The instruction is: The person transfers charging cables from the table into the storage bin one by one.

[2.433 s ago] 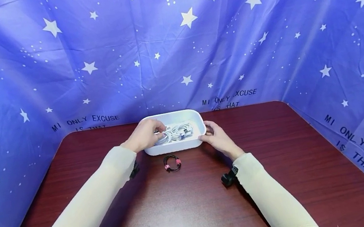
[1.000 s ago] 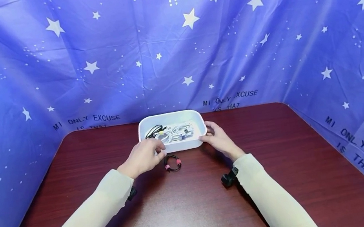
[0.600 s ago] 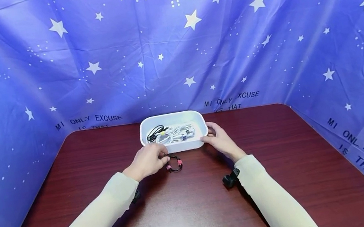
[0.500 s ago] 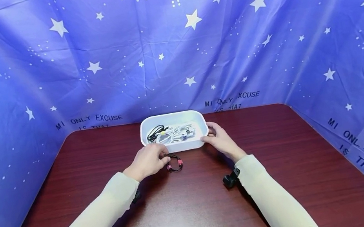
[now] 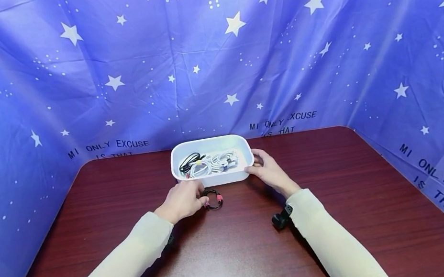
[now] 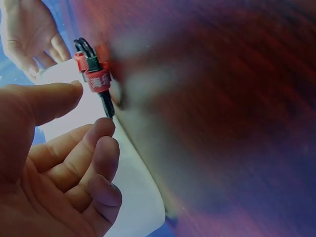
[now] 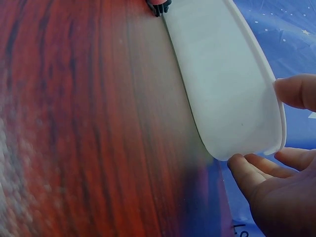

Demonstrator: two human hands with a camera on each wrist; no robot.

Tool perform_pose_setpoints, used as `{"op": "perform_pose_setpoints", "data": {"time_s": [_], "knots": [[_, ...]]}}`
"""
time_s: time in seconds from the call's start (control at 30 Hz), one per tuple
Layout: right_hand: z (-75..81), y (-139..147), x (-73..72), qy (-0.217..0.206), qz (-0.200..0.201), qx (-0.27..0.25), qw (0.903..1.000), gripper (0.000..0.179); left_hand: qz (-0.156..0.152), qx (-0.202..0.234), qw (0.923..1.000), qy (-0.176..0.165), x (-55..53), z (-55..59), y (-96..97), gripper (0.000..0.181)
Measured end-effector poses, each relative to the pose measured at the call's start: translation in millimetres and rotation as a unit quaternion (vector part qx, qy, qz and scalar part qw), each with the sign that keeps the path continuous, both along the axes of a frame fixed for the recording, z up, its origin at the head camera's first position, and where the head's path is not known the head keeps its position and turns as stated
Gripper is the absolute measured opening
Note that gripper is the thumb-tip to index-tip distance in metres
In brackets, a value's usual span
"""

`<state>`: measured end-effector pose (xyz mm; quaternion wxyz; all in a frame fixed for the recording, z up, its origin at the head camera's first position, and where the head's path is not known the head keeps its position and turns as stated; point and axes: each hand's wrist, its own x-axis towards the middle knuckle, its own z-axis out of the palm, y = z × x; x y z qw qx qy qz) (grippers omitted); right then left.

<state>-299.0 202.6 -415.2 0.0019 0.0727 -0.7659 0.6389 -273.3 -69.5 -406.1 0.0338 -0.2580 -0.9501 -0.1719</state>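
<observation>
A black cable coil (image 5: 220, 199) with red ties lies on the table, just in front of a white plastic box (image 5: 228, 177). My left hand (image 5: 184, 199) is at the coil's left side. In the left wrist view the thumb and fingers stand apart, and the coil (image 6: 98, 81) reaches down to a fingertip; whether they touch is unclear. My right hand (image 5: 270, 172) grips the box's right end, thumb on the rim and fingers against the outside. Inside the box are coiled white cables (image 5: 223, 160), a black cable (image 5: 191, 162) and a small red bit (image 5: 187, 176).
The dark red wooden table (image 5: 224, 264) extends to both sides and toward me. A blue star-printed curtain (image 5: 197, 89) hangs close behind the box and along both sides. Each wrist wears a small black camera, plainest at the right wrist camera (image 5: 280, 219).
My left hand has come out of the box and down to the coil's left side, uncovering the black cable in the box. My right hand has kept its hold on the box.
</observation>
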Motion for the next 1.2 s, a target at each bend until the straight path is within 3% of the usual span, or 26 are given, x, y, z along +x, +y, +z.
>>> {"op": "perform_pose_setpoints", "data": {"time_s": [0.3, 0.43, 0.67, 1.0, 1.2], "knots": [[0.5, 1.0, -1.8, -0.014, 0.009, -0.006, 0.9998, 0.068, 0.038, -0.015, 0.9992, 0.0, -3.0, -9.9, 8.1, 0.022], [12.8, -2.6, 8.0, -0.012, 0.013, 0.002, 0.9998, 0.067, 0.046, -0.013, 0.9987, -0.017, -2.6, -7.1, 10.6, 0.02], [-4.1, 1.9, -3.5, -0.003, 0.003, 0.0, 1.0, 0.069, 0.036, -0.007, 0.9988, -0.034, -3.2, -4.5, 11.0, 0.013], [-6.3, 0.6, -3.5, 0.011, -0.005, 0.002, 0.9999, 0.065, 0.023, -0.01, 0.9989, -0.039, 0.1, -2.6, 15.6, 0.011], [-6.7, 0.4, -4.3, 0.011, -0.003, 0.003, 0.9999, 0.065, 0.017, -0.024, 0.9993, -0.021, 0.3, -3.4, 17.5, 0.012]]}}
